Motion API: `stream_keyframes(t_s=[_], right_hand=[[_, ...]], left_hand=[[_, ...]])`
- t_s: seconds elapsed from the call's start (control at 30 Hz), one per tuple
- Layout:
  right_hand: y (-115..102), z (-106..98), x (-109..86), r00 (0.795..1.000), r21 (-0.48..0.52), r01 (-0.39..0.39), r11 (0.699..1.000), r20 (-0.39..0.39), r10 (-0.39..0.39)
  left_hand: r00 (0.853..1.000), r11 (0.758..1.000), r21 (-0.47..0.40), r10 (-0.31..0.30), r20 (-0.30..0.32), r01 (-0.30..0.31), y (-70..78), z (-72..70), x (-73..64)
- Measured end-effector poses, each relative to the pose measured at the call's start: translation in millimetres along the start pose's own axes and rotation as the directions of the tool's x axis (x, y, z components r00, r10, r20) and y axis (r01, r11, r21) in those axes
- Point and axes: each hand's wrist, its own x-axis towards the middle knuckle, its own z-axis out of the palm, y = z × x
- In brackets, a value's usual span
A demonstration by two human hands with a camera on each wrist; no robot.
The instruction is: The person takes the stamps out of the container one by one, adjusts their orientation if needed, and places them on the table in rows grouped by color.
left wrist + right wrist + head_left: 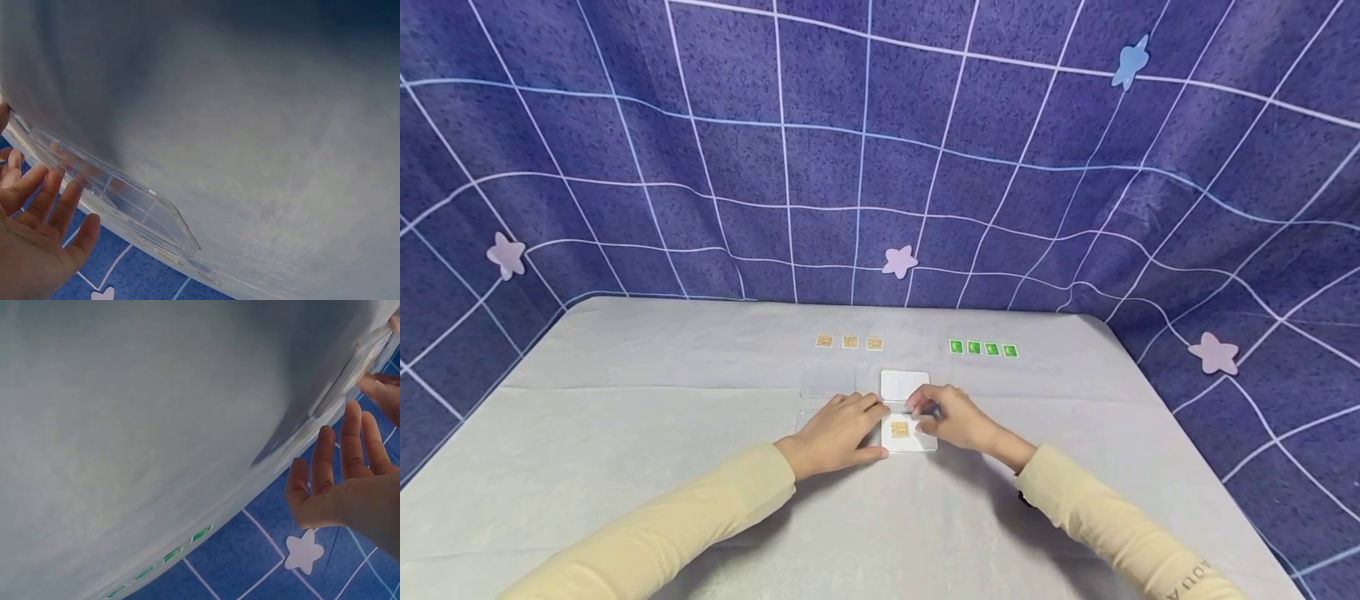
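Note:
A white square tile lies in front of me with a small tan picture square on it. My left hand rests at the tile's left edge, with thumb and index fingertip right at its corners. Over the tile's right side reaches my right hand, its bent fingers apart and nothing visible between them; the thumb tip is close to the tan square. Behind it is a second white tile. Partly covered by the left hand, a clear plastic piece lies on the table.
Another clear square piece lies at the back left. Farther off, three tan squares form a row, and several green squares line up to their right. A blue gridded curtain with star shapes hangs behind the table.

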Motion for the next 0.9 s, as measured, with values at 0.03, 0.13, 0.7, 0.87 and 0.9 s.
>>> stream_keyframes(t_s=[0.03,0.13,0.7,0.87,0.9], right_hand=[[-0.8,1.1,-0.2,1.000,0.001,-0.005,1.000,-0.002,0.005],[-1.8,3.9,-0.4,1.000,-0.004,-0.013,1.000,-0.012,0.013],[-4.9,13.2,0.5,0.997,-0.047,-0.050,0.998,-0.069,0.047],[-6.6,15.7,0.5,0.995,-0.067,-0.062,0.996,-0.081,0.056],[-7.0,16.1,0.3,0.995,-0.073,-0.066,0.995,-0.082,0.060]], left_hand=[[1.000,1.000,-0.002,-0.001,0.001,0.001,0.1,0.0,-0.1],[1.000,1.000,-0.006,-0.002,0.005,0.002,0.5,-0.5,-0.2],[1.000,1.000,-0.002,0.004,0.003,-0.004,0.2,-0.6,0.3],[1.000,1.000,0.007,0.000,0.009,0.000,0.7,-1.0,0.0],[1.000,1.000,0.007,-0.001,0.010,0.001,0.8,-1.0,-0.1]])
